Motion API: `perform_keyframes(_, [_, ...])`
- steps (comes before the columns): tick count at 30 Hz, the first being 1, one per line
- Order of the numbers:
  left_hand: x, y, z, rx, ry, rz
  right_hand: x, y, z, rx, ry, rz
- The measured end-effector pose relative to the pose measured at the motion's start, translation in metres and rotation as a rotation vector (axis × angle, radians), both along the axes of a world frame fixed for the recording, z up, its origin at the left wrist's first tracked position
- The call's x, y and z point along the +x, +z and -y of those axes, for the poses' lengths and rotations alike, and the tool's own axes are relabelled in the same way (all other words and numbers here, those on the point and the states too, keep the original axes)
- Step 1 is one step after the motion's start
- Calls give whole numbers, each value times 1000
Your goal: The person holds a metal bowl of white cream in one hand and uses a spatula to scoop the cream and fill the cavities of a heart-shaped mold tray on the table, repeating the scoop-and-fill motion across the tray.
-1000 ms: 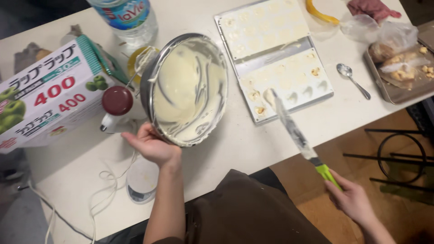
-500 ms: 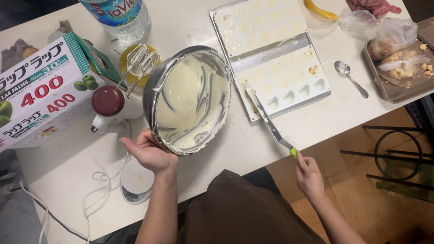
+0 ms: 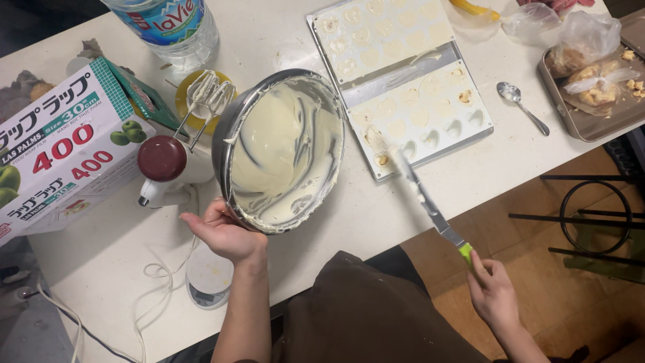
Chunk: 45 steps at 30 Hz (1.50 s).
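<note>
My left hand point(image 3: 225, 234) grips the near rim of a steel mixing bowl point(image 3: 281, 149) and holds it tilted toward me; pale cream coats its inside. My right hand point(image 3: 494, 289) holds the green handle of a long palette knife point(image 3: 430, 205). Its cream-smeared blade tip rests at the near edge of the white mould trays point(image 3: 403, 81), which hold several shallow cavities with cream in them.
A white hand mixer with a dark red end point(image 3: 171, 165) lies left of the bowl, its cord trailing past a small scale point(image 3: 209, 277). A cling-film box point(image 3: 57, 144), a water bottle point(image 3: 171, 27), a spoon point(image 3: 521, 104) and a tray of bagged food point(image 3: 594, 74) stand around.
The knife was drawn back off the mould and then moved forward again to the tray's near edge. The bowl has stayed tilted in my left hand.
</note>
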State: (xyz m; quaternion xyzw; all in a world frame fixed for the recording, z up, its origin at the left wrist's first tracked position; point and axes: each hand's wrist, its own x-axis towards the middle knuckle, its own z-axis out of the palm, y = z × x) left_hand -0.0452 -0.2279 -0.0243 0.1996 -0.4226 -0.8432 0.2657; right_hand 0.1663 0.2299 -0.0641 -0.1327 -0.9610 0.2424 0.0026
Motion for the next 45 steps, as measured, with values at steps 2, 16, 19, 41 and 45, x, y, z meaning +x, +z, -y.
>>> perform_keyframes(2, [0, -2, 0, 13, 3, 15, -8, -3, 5, -19, 9, -60])
perform_keyframes(16, [20, 8, 20, 14, -7, -26, -60, -23, 57, -197, 94, 69])
perform_keyframes(19, [22, 9, 21, 13, 10, 3, -51, -25, 55, -282, 81, 59])
perform_keyframes(41, [16, 5, 10, 23, -24, -3, -38, -9, 18, 200, 135, 87])
perform_keyframes(45, [11, 0, 6, 52, -14, -8, 2, 12, -1, 191, 88, 81])
